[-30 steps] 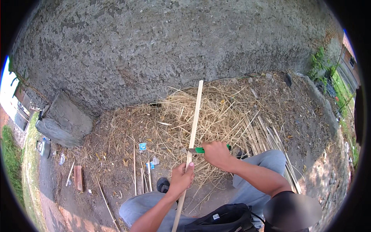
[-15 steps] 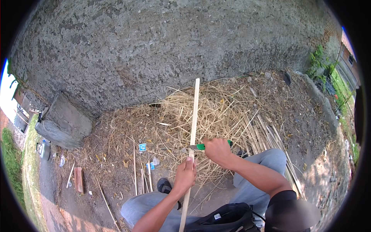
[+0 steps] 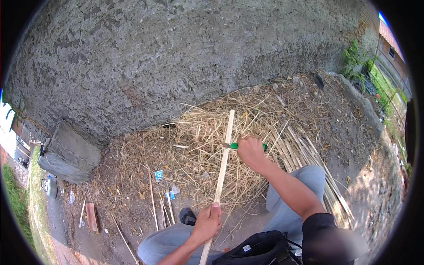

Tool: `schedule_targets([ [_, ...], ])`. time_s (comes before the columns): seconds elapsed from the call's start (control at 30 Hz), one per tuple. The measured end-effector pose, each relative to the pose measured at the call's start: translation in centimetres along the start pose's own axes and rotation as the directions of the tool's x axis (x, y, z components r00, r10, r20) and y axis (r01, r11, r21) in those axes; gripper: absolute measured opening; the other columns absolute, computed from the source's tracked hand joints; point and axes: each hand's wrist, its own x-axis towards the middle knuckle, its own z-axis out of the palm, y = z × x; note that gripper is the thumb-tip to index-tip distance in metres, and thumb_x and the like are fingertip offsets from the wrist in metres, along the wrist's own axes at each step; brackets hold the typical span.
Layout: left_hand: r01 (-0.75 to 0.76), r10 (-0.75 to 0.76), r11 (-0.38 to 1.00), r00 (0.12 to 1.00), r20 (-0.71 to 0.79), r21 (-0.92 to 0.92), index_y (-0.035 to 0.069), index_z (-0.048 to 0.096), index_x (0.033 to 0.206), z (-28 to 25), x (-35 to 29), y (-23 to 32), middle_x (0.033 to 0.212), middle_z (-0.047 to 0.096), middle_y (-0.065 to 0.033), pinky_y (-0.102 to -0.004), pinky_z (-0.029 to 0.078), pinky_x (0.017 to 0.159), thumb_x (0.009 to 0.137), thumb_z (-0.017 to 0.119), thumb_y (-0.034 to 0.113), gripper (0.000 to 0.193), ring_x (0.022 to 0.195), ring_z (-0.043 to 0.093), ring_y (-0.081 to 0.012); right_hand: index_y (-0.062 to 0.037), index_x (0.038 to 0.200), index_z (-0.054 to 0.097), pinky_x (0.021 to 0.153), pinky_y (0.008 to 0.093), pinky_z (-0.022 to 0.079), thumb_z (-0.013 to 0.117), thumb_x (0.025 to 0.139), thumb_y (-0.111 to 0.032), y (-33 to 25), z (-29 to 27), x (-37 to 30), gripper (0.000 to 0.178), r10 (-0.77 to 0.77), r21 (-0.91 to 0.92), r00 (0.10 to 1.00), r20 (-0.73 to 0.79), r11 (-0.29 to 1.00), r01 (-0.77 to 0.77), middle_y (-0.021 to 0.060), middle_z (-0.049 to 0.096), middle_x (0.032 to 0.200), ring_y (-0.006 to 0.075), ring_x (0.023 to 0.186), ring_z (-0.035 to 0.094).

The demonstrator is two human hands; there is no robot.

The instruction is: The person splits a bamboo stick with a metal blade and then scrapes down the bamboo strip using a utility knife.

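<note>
A long pale strip, probably bamboo or wood (image 3: 224,170), slants away from my lap toward the wall. My left hand (image 3: 207,223) is closed around its lower part, thumb lying along the top. Farther up, my right hand (image 3: 252,152) grips the green handle of a knife (image 3: 234,145). The short dark blade lies across the strip's right edge, touching it below the far tip. Beneath the strip spreads a heap of thin straw-coloured shavings (image 3: 207,128).
A rough grey wall (image 3: 154,57) rises beyond the heap. Many split strips (image 3: 304,150) lie at the right, beside my knee. At the left are a concrete block (image 3: 73,150), a reddish brick (image 3: 92,216) and blue-white wrappers (image 3: 159,175). A black bag (image 3: 254,249) rests at my lap.
The knife has moved up along the strip, away from my left hand. The left hand and strip have drawn back toward me, and the view has shifted slightly.
</note>
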Motion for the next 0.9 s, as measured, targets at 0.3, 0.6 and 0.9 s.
schedule_targets([
  [0.3, 0.186, -0.181, 0.975, 0.982, 0.052, -0.119, 0.009, 0.04, 0.085, -0.4, -1.9, -1.6, 0.056, 0.03, 0.0031, -0.0241, 0.019, 0.035, 0.103, 0.035, 0.036, 0.033, 0.04, 0.026, -0.0064, -0.0046, 0.075, 0.068, 0.058, 0.0421, 0.054, 0.057, 0.082, -0.011, 2.8, 3.4, 1.2, 0.014, 0.077, 0.007, 0.994, 0.083, 0.997, -0.078, 0.0169, 0.067, 0.073, 0.0313, 0.068, 0.069],
  [0.6, 0.362, -0.347, 0.93, 0.923, 0.165, -0.065, 0.009, 0.041, 0.086, -2.0, -3.4, -1.9, 0.058, 0.032, 0.0028, -0.0247, 0.021, 0.037, 0.103, 0.036, 0.038, 0.034, 0.042, 0.027, -0.0068, -0.0044, 0.086, 0.07, 0.071, 0.0414, 0.056, 0.055, 0.086, -0.009, 8.7, 7.3, 2.3, 0.016, 0.413, -0.114, 0.872, 0.264, 0.911, -0.397, 0.0181, 0.069, 0.091, 0.0311, 0.086, 0.07],
  [0.9, 0.301, -0.294, 0.92, 0.954, 0.067, -0.25, 0.01, 0.041, 0.085, -6.9, -0.8, -1.7, 0.057, 0.032, 0.0028, -0.0235, 0.021, 0.034, 0.104, 0.035, 0.038, 0.034, 0.041, 0.026, -0.0066, 0.0006, 0.096, 0.065, 0.077, 0.044, 0.055, 0.064, 0.077, -0.012, 6.2, 5.1, 1.5, 0.023, 0.217, -0.104, 0.856, 0.469, 0.976, -0.19, 0.0205, 0.067, 0.097, 0.0336, 0.092, 0.068],
])
